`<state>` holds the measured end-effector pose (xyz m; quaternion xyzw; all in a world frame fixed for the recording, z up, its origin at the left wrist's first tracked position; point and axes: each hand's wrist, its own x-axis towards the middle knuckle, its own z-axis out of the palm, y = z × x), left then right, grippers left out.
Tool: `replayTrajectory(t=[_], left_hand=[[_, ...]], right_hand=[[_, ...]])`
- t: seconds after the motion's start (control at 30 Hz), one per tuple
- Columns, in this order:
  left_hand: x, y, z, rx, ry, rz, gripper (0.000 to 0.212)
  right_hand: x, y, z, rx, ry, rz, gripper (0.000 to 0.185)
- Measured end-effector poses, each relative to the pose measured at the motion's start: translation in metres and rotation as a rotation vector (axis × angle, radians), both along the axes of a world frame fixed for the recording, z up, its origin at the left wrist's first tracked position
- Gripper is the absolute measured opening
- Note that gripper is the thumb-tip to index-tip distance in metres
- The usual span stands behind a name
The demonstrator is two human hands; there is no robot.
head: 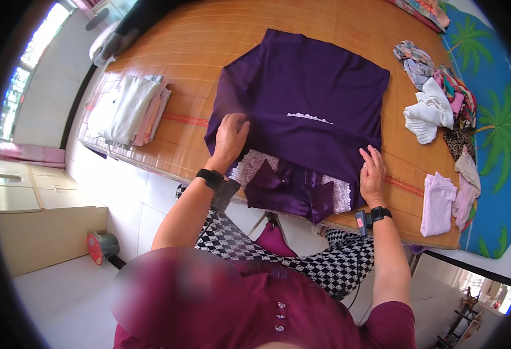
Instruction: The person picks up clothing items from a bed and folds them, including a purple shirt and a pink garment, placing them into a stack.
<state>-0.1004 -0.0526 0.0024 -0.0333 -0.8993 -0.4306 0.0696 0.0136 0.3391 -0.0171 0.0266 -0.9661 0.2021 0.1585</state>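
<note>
A dark purple long-sleeved garment [316,78] lies spread in front of me, its lower part folded over. White lace trim [310,117] shows as a strip near its middle. At the near side, a pointed collar and lace panels [337,194] face me. My left hand [231,135] touches the garment's left side with bent fingers; whether it pinches cloth is hidden. On the right edge, my right hand [372,172] lies with its fingers extended over the cloth and nothing visibly held.
The garment is on a brown woven mat [185,74]. Folded clothes [131,111] are stacked at left. To the right are a folded pink garment [438,204], a crumpled white garment [427,109] and patterned clothes [416,65], beside a blue palm-print cloth [506,161].
</note>
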Motion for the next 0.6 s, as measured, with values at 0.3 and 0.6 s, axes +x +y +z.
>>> replayTrajectory(t=[0.3, 0.6], left_hand=[[-0.035, 0.001, 0.005, -0.168, -0.005, -0.029, 0.025], [-0.042, 0.000, 0.001, -0.243, -0.088, 0.020, 0.025]], right_hand=[[-0.001, 0.001, -0.002, -0.008, -0.038, 0.007, 0.043], [0.000, 0.001, 0.000, 0.017, -0.061, -0.013, 0.042]])
